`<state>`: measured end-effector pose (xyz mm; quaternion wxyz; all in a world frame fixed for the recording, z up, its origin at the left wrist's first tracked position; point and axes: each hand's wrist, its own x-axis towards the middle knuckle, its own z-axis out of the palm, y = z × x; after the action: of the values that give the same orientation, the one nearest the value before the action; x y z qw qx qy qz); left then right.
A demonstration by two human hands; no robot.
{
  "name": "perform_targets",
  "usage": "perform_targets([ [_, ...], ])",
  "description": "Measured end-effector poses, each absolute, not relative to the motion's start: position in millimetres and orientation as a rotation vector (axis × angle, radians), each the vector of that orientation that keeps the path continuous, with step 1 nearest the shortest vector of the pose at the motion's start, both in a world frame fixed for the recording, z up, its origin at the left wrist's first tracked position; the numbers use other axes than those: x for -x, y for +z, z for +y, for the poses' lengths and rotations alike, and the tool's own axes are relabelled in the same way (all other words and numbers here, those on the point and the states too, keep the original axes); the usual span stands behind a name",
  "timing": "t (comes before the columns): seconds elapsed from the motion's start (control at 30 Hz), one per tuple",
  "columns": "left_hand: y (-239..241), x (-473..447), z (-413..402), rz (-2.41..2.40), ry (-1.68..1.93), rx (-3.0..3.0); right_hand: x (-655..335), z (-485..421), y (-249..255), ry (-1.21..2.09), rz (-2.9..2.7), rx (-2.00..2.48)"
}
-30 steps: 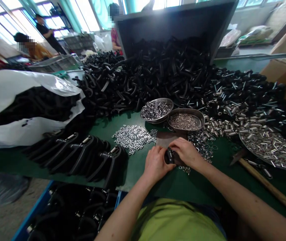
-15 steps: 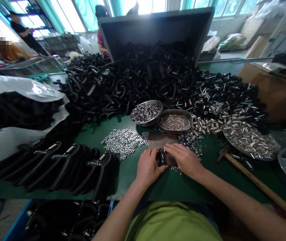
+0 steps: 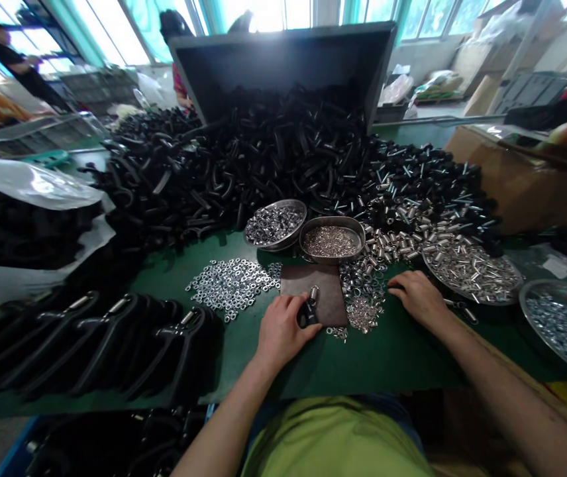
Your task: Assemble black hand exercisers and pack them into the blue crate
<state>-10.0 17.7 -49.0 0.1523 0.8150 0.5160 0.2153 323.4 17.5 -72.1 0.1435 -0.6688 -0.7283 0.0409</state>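
Observation:
On a brown block (image 3: 330, 281), my left hand (image 3: 281, 329) grips a black part (image 3: 306, 315), thumb and fingers closed about its sides. A small metal spring (image 3: 314, 294) shows at the part's upper end. Further right, my right hand (image 3: 420, 299) is curled over the head end of a hammer, whose wooden handle (image 3: 526, 377) runs back beneath the forearm. The hammer head is hidden by the hand. Small rings and bits of metal (image 3: 364, 313) lie between the block and my right hand.
Metal nuts (image 3: 231, 285) lie left of the block. Beyond it stand two dishes of small parts (image 3: 276, 225) (image 3: 332, 242). Pins fill a plate (image 3: 477, 271) at right, beside a bowl (image 3: 566, 324). Black parts (image 3: 283, 152) are heaped behind; sprung black handles (image 3: 164, 351) line the left.
My right hand has left the black part and moved right onto the hammer. My left hand still holds the part, whose spring is now uncovered. The view has shifted to the right.

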Motion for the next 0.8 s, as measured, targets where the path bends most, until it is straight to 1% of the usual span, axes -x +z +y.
perform_targets([
  [0.2, -48, 10, 27, 1.500, 0.768, -1.988, -322, 17, -64, 0.166, -2.088, 1.895],
  [0.4, -40, 14, 33, 1.503, 0.826, -1.433, -300, 11, -52, 0.374, -2.224, 1.818],
  [0.63, -36, 16, 31, 1.464, 0.897, -1.281, -295, 2, -55, 0.471, -2.208, 1.845],
  [0.8, -36, 17, 32, 1.450, 0.898, -1.235, -291, -3, -62, 0.470, -2.157, 1.862],
])
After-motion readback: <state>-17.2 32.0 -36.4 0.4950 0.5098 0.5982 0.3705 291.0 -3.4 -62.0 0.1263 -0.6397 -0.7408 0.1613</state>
